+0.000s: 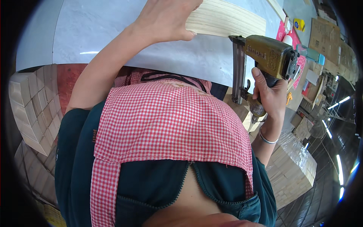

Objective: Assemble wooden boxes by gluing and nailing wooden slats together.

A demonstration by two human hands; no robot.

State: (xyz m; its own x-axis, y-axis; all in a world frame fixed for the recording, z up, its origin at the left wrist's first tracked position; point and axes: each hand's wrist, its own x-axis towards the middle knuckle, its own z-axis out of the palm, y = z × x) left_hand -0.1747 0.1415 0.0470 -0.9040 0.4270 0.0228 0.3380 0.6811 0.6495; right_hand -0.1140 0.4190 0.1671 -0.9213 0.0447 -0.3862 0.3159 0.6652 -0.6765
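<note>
A pale wooden board (227, 18) lies on the smooth grey-white tabletop (204, 55) at the top of the view. My left hand (166, 20) grips its left part, thumb along the near edge; the other fingers are partly cut off by the frame. In my right hand (273, 92) is a brown-gold pneumatic nail gun (270, 51), held by its grip with the thumb up. Its nose meets the board's near edge at the right end, though actual contact cannot be told. The gun's long dark magazine (238, 72) points back toward my apron.
Stacked wooden blocks (34, 102) stand at the left below the table. Plastic-wrapped wood (291, 166) is piled at lower right. Beyond the gun are a teal-capped bottle (315, 56), a yellow packet (299, 25) and cardboard (325, 38). My checked apron (174, 121) hangs close to the table edge.
</note>
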